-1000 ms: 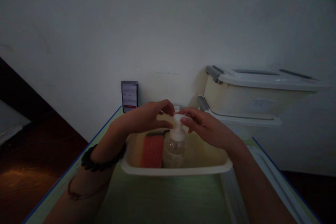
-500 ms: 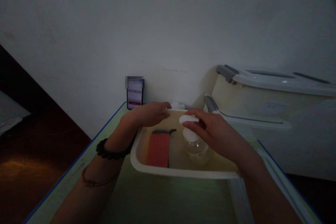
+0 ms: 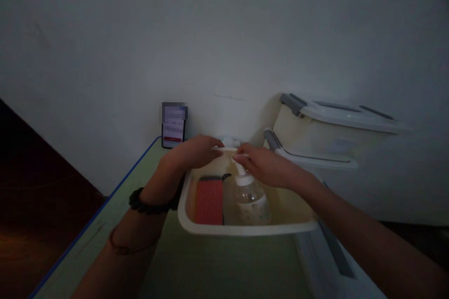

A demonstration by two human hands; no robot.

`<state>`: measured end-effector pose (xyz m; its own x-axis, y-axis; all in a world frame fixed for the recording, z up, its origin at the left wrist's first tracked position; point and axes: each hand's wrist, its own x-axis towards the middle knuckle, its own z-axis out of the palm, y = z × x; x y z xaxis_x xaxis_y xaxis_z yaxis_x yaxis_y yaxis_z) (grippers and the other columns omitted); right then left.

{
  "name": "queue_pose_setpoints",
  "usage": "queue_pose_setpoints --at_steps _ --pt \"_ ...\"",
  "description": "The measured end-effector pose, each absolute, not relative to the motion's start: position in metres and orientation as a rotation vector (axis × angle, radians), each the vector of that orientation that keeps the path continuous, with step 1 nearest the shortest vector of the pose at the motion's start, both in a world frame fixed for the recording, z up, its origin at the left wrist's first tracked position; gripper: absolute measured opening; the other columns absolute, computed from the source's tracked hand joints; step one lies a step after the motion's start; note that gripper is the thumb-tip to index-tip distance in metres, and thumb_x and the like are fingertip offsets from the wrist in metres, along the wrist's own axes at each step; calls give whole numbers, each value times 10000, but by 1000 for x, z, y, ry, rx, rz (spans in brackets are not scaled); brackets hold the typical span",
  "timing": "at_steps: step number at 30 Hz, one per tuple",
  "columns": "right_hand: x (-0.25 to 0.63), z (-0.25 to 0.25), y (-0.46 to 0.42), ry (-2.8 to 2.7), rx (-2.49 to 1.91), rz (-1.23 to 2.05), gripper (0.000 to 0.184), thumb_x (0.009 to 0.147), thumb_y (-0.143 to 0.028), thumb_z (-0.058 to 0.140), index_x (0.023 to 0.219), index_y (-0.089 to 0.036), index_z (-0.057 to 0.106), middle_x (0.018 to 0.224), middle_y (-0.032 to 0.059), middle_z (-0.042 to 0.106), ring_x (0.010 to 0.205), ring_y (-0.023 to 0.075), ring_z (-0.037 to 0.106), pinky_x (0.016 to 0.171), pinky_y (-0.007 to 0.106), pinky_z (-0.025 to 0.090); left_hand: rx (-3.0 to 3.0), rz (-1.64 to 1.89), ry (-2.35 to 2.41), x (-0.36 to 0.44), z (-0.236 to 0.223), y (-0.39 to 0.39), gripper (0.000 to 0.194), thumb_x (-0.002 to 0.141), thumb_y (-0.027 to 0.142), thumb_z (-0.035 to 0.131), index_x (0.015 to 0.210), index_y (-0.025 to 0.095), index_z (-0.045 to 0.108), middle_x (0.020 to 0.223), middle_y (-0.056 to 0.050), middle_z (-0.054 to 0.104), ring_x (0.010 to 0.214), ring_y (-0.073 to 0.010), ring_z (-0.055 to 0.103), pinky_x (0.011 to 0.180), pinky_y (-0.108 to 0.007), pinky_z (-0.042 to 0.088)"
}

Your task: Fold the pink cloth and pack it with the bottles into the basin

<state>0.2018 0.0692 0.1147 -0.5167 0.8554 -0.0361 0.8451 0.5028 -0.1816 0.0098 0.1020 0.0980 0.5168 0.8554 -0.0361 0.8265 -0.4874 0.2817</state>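
A cream plastic bin (image 3: 245,230) with a rounded rim sits on the green table. Within it, a clear pump bottle (image 3: 253,205) with a white pump top stands slightly tilted. My right hand (image 3: 261,163) is closed over the pump top, hiding most of it. On the bin's left side lies a red textured scrubbing sponge (image 3: 209,201) with a dark edge and a small loop. My left hand (image 3: 199,152) reaches over the back left rim and pinches it between thumb and fingers.
A phone (image 3: 173,126) leans on the wall behind the bin. Stacked storage boxes (image 3: 315,126) with grey latches stand at the back right. A white item (image 3: 229,142) lies behind the bin. The green table (image 3: 224,266) has a blue edge. A pale lid-like piece (image 3: 326,257) lies at the right.
My right hand and the pump bottle have shifted a little left, and the bottle has turned so its printed side shows. My left hand stays at the rim. The view has shifted slightly.
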Motion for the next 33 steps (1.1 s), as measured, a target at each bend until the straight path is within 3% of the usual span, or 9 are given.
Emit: queue_pose_setpoints --at_steps 6,11,18,25,33 --pt "184 107 67 -2744 -1609 161 455 943 -402 258 1011 -94 586 942 180 678 832 243 630 647 305 391 2485 178 1348 8 96 102 334 878 274 437 1136 153 610 1061 -119 684 946 -217 625 772 -272 434" --pt "177 94 57 -2857 -1663 246 433 917 -400 325 902 -120 656 898 153 696 803 234 644 631 293 394 2482 177 1311 7 98 100 286 858 252 478 1073 171 648 1037 -93 695 935 -205 620 762 -257 428" --pt "180 87 48 -2899 -1752 414 440 779 -493 513 1007 -135 626 854 120 701 701 229 642 540 279 376 2493 165 1297 8 99 98 290 857 253 477 1078 175 647 1049 -93 691 944 -207 615 779 -269 422" --pt "180 120 50 -2725 -1811 367 412 852 -416 378 981 -97 604 935 172 668 810 260 626 635 326 414 2489 140 1323 10 102 95 313 869 253 454 1106 163 638 1065 -105 688 930 -204 616 764 -265 422" --pt "185 123 57 -2603 -1891 806 406 871 -418 348 969 -127 615 812 100 687 540 146 618 405 221 424 2496 120 1337 9 102 97 332 859 265 466 1135 172 625 1116 -106 669 967 -207 611 795 -269 423"
